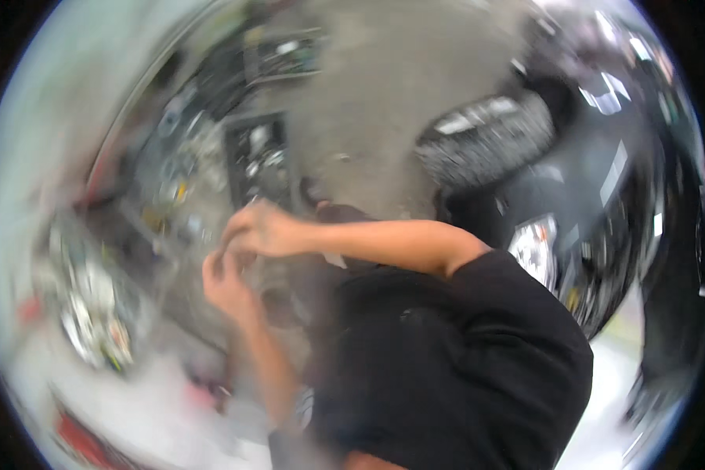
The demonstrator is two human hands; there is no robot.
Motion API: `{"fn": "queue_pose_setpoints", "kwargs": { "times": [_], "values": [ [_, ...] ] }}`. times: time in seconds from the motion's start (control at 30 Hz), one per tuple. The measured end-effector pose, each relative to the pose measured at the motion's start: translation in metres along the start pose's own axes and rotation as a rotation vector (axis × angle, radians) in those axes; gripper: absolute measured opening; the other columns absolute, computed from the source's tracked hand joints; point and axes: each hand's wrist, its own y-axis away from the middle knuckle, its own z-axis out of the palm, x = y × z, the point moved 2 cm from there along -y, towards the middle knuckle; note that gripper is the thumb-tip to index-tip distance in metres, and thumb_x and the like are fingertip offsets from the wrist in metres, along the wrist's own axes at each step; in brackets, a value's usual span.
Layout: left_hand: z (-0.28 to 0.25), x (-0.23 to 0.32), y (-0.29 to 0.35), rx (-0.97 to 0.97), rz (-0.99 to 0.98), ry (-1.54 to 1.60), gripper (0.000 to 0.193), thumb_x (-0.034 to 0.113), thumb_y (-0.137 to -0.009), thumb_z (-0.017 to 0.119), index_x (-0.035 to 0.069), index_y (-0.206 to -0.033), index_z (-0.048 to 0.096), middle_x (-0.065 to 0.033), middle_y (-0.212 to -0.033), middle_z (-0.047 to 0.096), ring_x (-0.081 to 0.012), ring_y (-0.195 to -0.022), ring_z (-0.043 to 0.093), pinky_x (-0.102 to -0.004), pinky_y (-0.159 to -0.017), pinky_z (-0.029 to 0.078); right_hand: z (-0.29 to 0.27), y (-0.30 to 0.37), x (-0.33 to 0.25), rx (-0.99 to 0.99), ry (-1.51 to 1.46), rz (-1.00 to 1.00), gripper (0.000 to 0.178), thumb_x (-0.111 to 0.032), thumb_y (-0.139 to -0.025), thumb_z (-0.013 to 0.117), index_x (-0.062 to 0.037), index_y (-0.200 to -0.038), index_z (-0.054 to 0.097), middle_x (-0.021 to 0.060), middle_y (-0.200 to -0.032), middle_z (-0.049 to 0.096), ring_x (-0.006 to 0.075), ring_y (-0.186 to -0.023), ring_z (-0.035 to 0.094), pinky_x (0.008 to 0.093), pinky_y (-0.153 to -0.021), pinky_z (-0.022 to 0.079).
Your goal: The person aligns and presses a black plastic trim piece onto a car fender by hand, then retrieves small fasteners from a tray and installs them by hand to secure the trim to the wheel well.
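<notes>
My right hand [263, 228] reaches across from the right, its fingers bent down toward my left hand [231, 287]. The two hands meet at the fingertips, over the near end of a cluttered work surface. Both sets of fingers are curled closed. Whatever lies between them is hidden and smeared by motion, and I cannot make it out. Just beyond my right hand is a dark tray [230, 160] with several small shiny parts in it.
Loose, blurred small items cover the surface left of the tray. A second tray [250, 61] of parts stands farther off. On the right is a dark car [576, 184] with a headlight [534, 244] and a tyre [489, 145]. Shiny, pale items [94, 301] lie at the left.
</notes>
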Motion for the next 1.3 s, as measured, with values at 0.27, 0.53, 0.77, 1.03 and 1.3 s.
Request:
{"fn": "queue_pose_setpoints", "kwargs": {
  "times": [0.27,0.53,0.77,1.03,1.3],
  "values": [
    [0.066,-0.038,0.052,-0.636,-0.219,-0.128,0.023,0.006,-0.101,0.057,-0.005,-0.121,0.054,-0.0085,-0.095,0.064,-0.0136,-0.075,0.059,-0.0271,-0.065,0.049,-0.012,0.141,0.077,0.637,-0.488,0.015,0.022,0.003,-0.079,0.059,0.0109,-0.097,0.067,0.0142,-0.077,0.069,0.0193,-0.063,0.069,0.0319,-0.055,0.057],
    [0.093,-0.068,0.126,-1.272,-0.416,-0.464,0.017,0.012,-0.105,0.05,0.001,-0.113,0.059,-0.0031,-0.096,0.06,-0.0143,-0.08,0.056,-0.0293,-0.069,0.047,0.07,0.328,0.075,1.097,-0.669,-0.059,0.02,-0.005,-0.086,0.062,0.0057,-0.102,0.068,0.0094,-0.081,0.069,0.0165,-0.067,0.067,0.0302,-0.058,0.056],
    [0.118,-0.138,0.182,-1.808,0.057,-0.685,0.012,0.011,-0.102,0.052,0.002,-0.108,0.059,-0.0068,-0.099,0.067,-0.0178,-0.089,0.065,-0.0321,-0.079,0.053,0.126,0.435,0.055,1.27,-0.633,-0.091,0.012,-0.008,-0.09,0.061,0.0018,-0.093,0.067,0.0062,-0.075,0.067,0.0134,-0.06,0.063,0.0268,-0.052,0.051],
    [0.089,-0.105,0.356,-1.885,-0.49,-0.572,0.037,0.016,-0.099,0.049,0.0,-0.132,0.052,-0.0093,-0.126,0.061,-0.02,-0.112,0.062,-0.0349,-0.092,0.053,0.155,0.516,0.089,1.46,-0.067,-0.108,0.023,-0.018,-0.084,0.068,0.0008,-0.098,0.066,0.0148,-0.088,0.07,0.0287,-0.084,0.068,0.042,-0.072,0.051],
    [0.063,-0.194,0.444,-1.958,-0.533,-0.511,0.026,0.013,-0.099,0.043,0.011,-0.121,0.056,-0.003,-0.119,0.061,-0.0151,-0.106,0.062,-0.0327,-0.093,0.051,0.197,0.615,0.114,1.502,0.138,0.024,0.027,-0.022,-0.081,0.067,0.0012,-0.094,0.063,0.0208,-0.092,0.064,0.0403,-0.092,0.061,0.0498,-0.08,0.047]
  ]
}}
